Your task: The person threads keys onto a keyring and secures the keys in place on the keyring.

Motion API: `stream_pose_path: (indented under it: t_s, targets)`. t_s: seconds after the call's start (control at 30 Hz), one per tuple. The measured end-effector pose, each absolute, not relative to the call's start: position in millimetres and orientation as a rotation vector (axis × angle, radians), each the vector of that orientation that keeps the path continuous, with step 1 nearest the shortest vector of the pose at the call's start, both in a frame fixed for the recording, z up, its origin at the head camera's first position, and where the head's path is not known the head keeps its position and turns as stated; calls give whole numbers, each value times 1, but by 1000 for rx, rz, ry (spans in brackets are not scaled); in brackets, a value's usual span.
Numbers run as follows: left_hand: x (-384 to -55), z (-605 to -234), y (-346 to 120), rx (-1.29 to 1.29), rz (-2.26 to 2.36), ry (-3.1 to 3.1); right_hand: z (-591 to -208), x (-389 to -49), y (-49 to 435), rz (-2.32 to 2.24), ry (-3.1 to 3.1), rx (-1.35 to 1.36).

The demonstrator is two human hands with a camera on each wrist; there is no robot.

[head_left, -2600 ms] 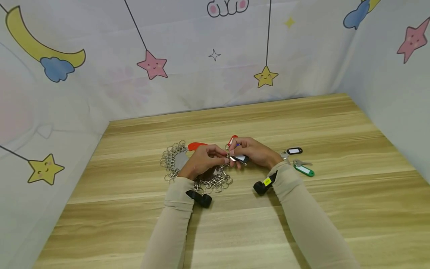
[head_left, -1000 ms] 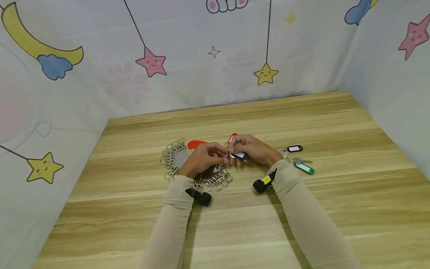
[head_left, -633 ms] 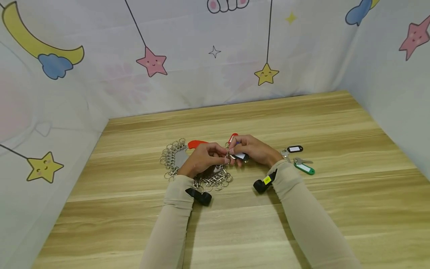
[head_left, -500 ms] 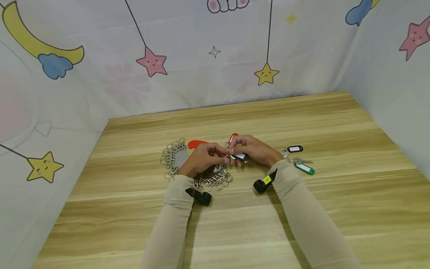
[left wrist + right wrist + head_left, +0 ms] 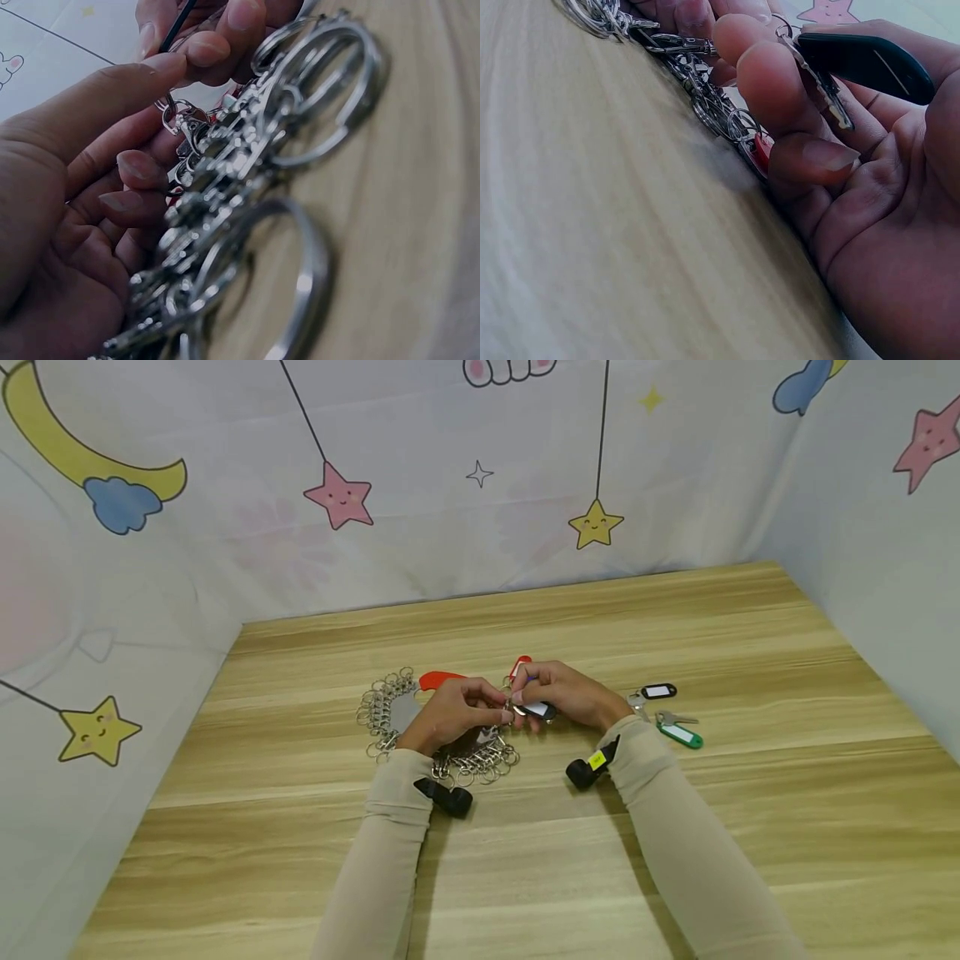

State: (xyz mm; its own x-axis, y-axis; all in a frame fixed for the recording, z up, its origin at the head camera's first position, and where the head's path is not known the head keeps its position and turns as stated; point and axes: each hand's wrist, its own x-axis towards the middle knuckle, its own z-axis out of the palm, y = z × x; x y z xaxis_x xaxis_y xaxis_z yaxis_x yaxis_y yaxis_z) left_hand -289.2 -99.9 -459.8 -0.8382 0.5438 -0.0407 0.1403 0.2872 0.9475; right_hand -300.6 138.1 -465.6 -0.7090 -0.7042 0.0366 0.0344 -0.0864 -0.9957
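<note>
A grey plate (image 5: 405, 712) with a red part (image 5: 438, 680) lies mid-table, its rim hung with metal snap hooks and split rings (image 5: 384, 697). Over its right side my left hand (image 5: 456, 714) pinches a key ring (image 5: 169, 106) between thumb and fingers; a snap hook (image 5: 193, 126) hangs from that ring. Facing it, my right hand (image 5: 573, 695) grips a black key tag (image 5: 866, 64) with a key (image 5: 821, 86) beside it. Both hands' fingertips meet at the ring. The left hand covers part of the plate.
Right of the right hand lie a black key tag (image 5: 658, 692) with a key (image 5: 637, 704) and a green key tag (image 5: 679, 736) with a key (image 5: 678, 720). A red key tag (image 5: 520, 666) lies behind the hands. Fabric walls enclose the table's back and sides.
The black key tag in the right hand has tilted slightly since the oldest frame. Both hands stay at the same ring; the head view has shifted a little.
</note>
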Motion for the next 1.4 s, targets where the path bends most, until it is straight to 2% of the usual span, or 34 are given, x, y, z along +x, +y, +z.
stream_pose_path:
  t_s: [0.77,0.93,1.17,1.4]
  targets:
    - [-290,-457,-98,643,1541,2242,-464,-303,138,-1817,1688,-767]
    - [-289,-453,-99,680,1427,2261,-457,-300,140,-1758,1777,-699]
    - [-287,-429,-97,777,1174,2362,-432,-291,147,-1418,1947,-555]
    - [-281,-415,-92,860,868,2357,-419,-289,146,-1029,2273,-577]
